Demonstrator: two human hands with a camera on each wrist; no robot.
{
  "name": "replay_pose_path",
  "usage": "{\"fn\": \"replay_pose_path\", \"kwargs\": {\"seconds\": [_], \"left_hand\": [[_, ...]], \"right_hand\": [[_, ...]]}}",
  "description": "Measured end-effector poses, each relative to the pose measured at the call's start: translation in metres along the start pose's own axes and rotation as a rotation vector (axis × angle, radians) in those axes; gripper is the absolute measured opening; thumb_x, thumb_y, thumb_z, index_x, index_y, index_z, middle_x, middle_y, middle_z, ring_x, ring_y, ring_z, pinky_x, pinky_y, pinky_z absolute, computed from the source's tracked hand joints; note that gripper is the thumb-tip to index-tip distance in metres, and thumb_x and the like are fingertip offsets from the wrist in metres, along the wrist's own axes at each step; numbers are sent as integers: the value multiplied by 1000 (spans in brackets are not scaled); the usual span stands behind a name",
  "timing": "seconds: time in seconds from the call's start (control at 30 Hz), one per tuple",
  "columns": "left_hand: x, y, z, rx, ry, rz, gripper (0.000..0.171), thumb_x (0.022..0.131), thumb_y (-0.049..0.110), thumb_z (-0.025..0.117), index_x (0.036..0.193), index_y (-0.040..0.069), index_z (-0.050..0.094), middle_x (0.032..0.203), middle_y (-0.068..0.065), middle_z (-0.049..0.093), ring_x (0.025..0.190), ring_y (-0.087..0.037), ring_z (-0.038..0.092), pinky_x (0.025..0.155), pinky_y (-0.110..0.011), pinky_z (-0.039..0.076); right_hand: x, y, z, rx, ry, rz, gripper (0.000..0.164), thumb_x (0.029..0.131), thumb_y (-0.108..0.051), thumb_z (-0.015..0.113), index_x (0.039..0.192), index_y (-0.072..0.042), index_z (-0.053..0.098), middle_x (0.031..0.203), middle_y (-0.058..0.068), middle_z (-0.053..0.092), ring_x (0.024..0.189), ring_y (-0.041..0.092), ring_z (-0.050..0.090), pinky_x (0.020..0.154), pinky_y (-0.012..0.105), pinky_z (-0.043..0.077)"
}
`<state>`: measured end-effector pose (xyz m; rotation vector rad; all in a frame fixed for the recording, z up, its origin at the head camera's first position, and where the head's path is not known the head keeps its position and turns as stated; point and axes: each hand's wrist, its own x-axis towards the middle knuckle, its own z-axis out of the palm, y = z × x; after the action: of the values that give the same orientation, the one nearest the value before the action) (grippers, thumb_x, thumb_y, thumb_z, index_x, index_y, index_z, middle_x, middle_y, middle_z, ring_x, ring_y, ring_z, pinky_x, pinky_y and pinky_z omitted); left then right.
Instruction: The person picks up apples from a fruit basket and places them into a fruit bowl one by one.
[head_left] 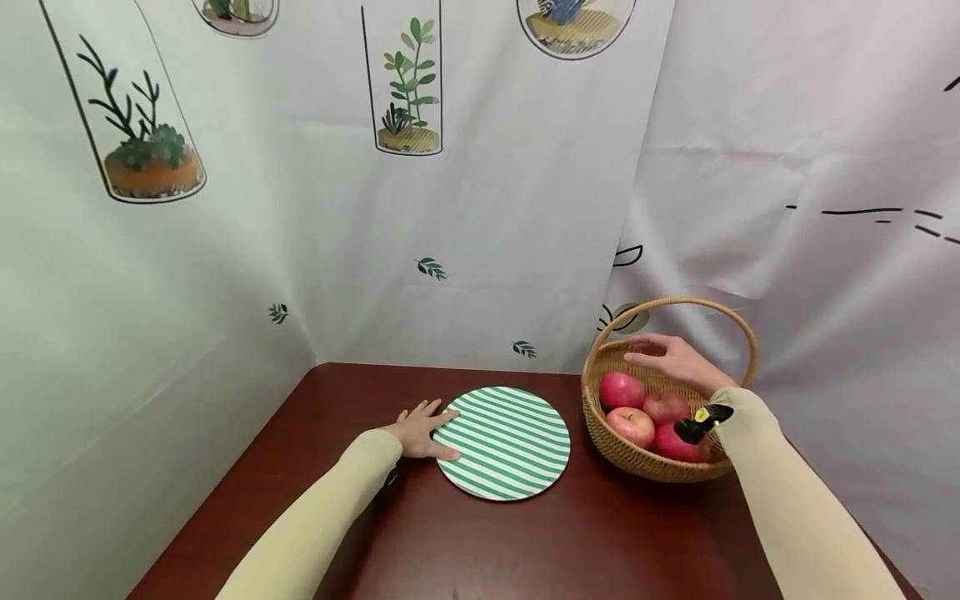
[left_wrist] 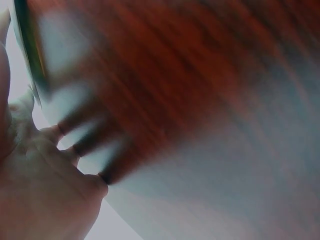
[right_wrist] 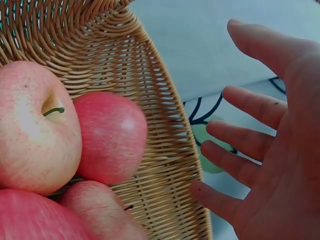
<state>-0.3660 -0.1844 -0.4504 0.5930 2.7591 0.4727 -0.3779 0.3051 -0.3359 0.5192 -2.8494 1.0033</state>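
A round green-and-white striped mat (head_left: 510,443) lies on the dark red table. At its left edge, my left hand (head_left: 420,432) has its fingers spread, with thumb and index finger over the rim. The left wrist view shows that palm (left_wrist: 45,190) from below, fingertips down at the glossy tabletop. Over the back of a wicker basket (head_left: 617,450) hovers my right hand (head_left: 675,364), fingers apart and holding nothing. Several red and pink apples sit in the basket, among them a pale pink one (right_wrist: 32,130) and a redder one (right_wrist: 111,137) beside it.
The basket's tall arched handle (head_left: 678,300) rises around my right hand and wrist. White cloth (head_left: 487,250) printed with plants hangs behind the table (head_left: 525,550) and along both sides. A black wrist camera (head_left: 701,422) is strapped at my right sleeve.
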Motion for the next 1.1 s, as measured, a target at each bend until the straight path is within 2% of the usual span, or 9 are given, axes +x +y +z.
{"fn": "replay_pose_path", "kwargs": {"seconds": [0.2, 0.37, 0.53, 0.8, 0.93, 1.0, 1.1], "left_hand": [[-3, 1, 1, 0, 4, -3, 89, 89, 61, 68, 160, 27, 30, 169, -17, 10, 156, -41, 6, 119, -67, 7], [-7, 3, 0, -9, 4, -2, 87, 89, 59, 68, 160, 26, 30, 169, -18, 11, 155, -42, 6, 119, -67, 7], [-8, 6, 0, -9, 11, 2, 86, 90, 58, 68, 160, 26, 30, 169, -18, 11, 155, -43, 6, 119, -68, 7], [-8, 6, 4, -7, 0, 11, 87, 91, 60, 67, 161, 26, 28, 169, -19, 9, 155, -43, 5, 119, -68, 6], [-6, 5, 3, 3, 2, 5, 88, 91, 61, 66, 161, 27, 27, 169, -18, 8, 156, -42, 5, 120, -67, 7], [-6, 4, 3, 10, 2, 5, 88, 91, 62, 65, 161, 27, 27, 169, -17, 8, 156, -42, 4, 120, -66, 7], [-5, 2, 3, 9, 3, 11, 89, 90, 64, 64, 161, 27, 27, 169, -17, 8, 156, -41, 4, 120, -66, 6]], "right_hand": [[-2, 6, 7, 143, -25, 89, 75, 95, -54, 65, 152, -11, 44, 146, 23, 53, 138, 41, 45, 111, 58, 36], [-4, 11, 11, 255, -19, 141, 81, 96, -53, 64, 157, -10, 34, 153, 26, 44, 143, 44, 37, 114, 60, 32], [-1, 19, 15, 317, 21, 141, 80, 98, -51, 60, 158, -7, 31, 156, 27, 39, 144, 45, 36, 114, 61, 31], [0, 26, 28, 494, 61, 116, 73, 102, -42, 59, 158, -3, 30, 157, 25, 37, 142, 40, 40, 114, 58, 34], [1, 29, 34, 518, 83, 101, 72, 102, -43, 59, 156, -3, 34, 155, 24, 39, 136, 29, 47, 113, 55, 37], [1, 31, 37, 514, 89, 92, 71, 101, -43, 59, 155, -3, 36, 154, 25, 42, 128, 16, 54, 111, 49, 42], [1, 34, 43, 513, 90, 93, 68, 101, -41, 62, 152, -2, 40, 150, 24, 47, 111, -2, 59, 102, 33, 49]]}}
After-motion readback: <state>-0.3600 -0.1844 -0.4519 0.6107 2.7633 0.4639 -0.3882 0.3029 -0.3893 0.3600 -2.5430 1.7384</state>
